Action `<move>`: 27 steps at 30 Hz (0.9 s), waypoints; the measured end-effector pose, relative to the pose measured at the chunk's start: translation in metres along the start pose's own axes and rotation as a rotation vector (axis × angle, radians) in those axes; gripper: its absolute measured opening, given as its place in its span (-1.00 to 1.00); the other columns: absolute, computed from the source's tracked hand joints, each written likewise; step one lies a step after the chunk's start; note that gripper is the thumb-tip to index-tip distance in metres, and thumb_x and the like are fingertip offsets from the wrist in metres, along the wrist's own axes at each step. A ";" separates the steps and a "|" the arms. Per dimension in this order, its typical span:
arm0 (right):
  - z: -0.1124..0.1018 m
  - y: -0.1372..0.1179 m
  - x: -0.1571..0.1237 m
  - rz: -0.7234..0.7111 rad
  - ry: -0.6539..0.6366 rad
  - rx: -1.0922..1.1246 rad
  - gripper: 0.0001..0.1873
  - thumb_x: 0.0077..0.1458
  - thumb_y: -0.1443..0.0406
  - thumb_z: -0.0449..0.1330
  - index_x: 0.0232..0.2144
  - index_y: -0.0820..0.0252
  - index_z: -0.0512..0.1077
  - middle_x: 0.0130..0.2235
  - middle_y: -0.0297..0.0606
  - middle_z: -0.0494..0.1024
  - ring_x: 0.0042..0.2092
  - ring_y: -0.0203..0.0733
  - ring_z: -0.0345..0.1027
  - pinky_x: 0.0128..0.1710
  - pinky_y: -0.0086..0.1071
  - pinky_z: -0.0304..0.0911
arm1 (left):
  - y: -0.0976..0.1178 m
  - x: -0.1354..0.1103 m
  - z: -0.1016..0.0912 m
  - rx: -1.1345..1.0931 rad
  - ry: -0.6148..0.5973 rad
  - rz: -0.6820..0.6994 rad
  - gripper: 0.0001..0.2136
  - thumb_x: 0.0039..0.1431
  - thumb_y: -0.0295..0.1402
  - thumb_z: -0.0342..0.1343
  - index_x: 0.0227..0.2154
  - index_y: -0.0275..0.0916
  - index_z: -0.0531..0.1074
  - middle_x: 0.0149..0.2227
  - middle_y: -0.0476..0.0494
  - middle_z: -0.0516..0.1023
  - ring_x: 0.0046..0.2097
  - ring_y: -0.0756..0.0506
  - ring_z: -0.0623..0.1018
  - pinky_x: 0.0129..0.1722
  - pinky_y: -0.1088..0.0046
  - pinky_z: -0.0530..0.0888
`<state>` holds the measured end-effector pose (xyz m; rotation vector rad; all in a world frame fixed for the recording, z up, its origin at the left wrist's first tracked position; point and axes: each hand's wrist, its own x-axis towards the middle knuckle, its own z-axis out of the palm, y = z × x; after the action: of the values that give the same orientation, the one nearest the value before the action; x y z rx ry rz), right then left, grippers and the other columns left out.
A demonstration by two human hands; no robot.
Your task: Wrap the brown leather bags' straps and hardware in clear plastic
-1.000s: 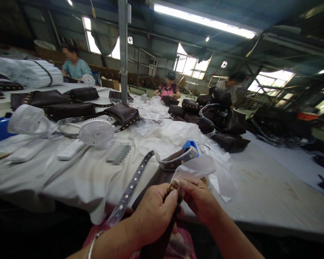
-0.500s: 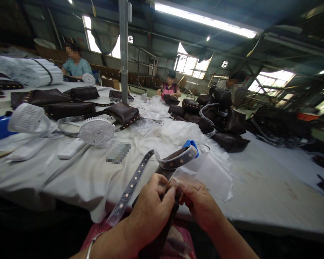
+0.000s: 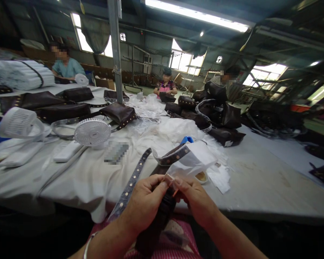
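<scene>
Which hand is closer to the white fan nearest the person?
The left. The left hand is nearer the table edge than the white fan, and to its right; the right hand is farther right, beyond the left hand.

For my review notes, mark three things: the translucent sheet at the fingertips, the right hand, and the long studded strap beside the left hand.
Translucent sheet [image 3: 190, 162]: head view, on its spread-out part above the fingertips.
Right hand [image 3: 198, 200]: head view, mid-hand, near the thumb's base.
Studded strap [image 3: 133, 180]: head view, partway along its studded face.
</scene>
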<state>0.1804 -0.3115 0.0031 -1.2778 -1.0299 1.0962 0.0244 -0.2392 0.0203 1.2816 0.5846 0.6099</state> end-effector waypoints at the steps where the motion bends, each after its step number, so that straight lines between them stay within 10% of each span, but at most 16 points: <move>1: 0.001 -0.002 0.000 -0.025 0.023 0.000 -0.59 0.21 0.02 0.19 -0.45 0.24 0.51 -0.50 -0.34 0.40 -0.45 -0.33 0.18 -0.45 -0.43 0.07 | 0.000 0.000 0.000 0.009 0.002 -0.005 -0.74 0.23 -0.19 0.15 -0.23 -0.29 0.60 -0.37 -0.14 0.61 -0.35 -0.07 0.51 -0.33 0.48 0.42; 16: 0.001 0.001 0.009 0.111 0.037 0.209 -0.56 0.14 0.04 0.23 -0.58 0.24 0.33 -0.64 -0.48 0.17 -0.58 -0.42 -0.06 -0.58 -0.44 -0.15 | -0.011 0.004 0.001 -0.056 0.005 -0.066 -0.63 0.26 -0.10 0.11 -0.03 -0.27 0.40 -0.37 -0.11 0.56 -0.38 -0.06 0.50 -0.34 0.44 0.43; 27: 0.000 0.002 0.014 -0.056 0.126 -0.145 -0.48 0.19 -0.05 0.14 -0.58 0.23 0.32 -0.59 -0.43 0.21 -0.53 -0.38 0.02 -0.53 -0.44 -0.02 | -0.015 0.017 -0.008 -0.088 0.091 -0.230 -0.63 0.08 -0.05 0.25 -0.31 -0.32 0.54 -0.49 -0.08 0.51 -0.47 0.00 0.42 -0.48 0.54 0.35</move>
<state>0.1832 -0.2977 0.0011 -1.4071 -1.0582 0.9004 0.0316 -0.2243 0.0030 1.0901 0.7608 0.4980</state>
